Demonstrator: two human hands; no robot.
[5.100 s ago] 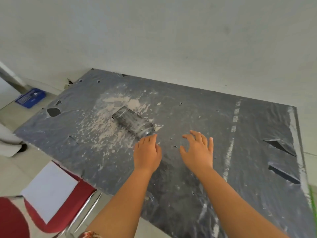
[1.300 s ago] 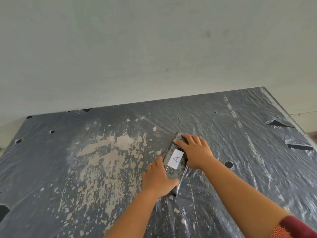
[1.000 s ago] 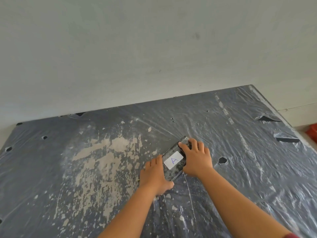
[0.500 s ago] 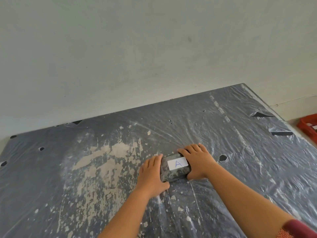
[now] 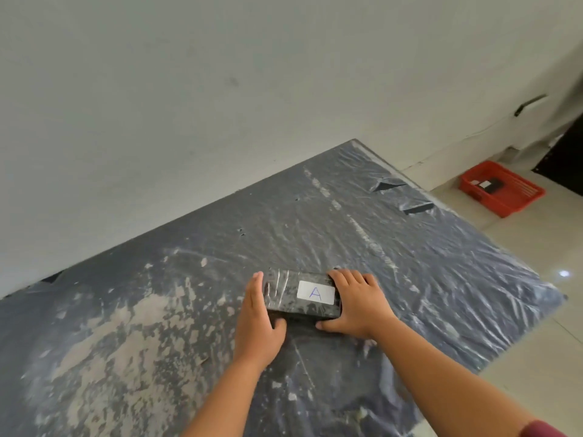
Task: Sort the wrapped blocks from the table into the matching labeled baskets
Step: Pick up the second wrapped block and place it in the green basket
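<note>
A dark block wrapped in clear film (image 5: 285,294) lies lengthwise across the middle of the plastic-covered table (image 5: 426,272). Its top carries a white label marked "A". My left hand (image 5: 257,323) grips the block's left end, thumb under the near edge. My right hand (image 5: 356,302) clasps the right end, fingers over the far edge. A red basket (image 5: 517,201) sits on the floor at the far right, with a dark wrapped block and a white label inside it.
The table's dark plastic sheet is crinkled, torn in spots and smeared with pale patches on the left. A white wall runs close behind the table. Pale floor tiles show past the table's right edge, with a dark doorway at the far right.
The block has been turned from a diagonal position to lie crosswise, both hands staying on its ends. My view has swung right, bringing the red basket on the floor fully into sight.
</note>
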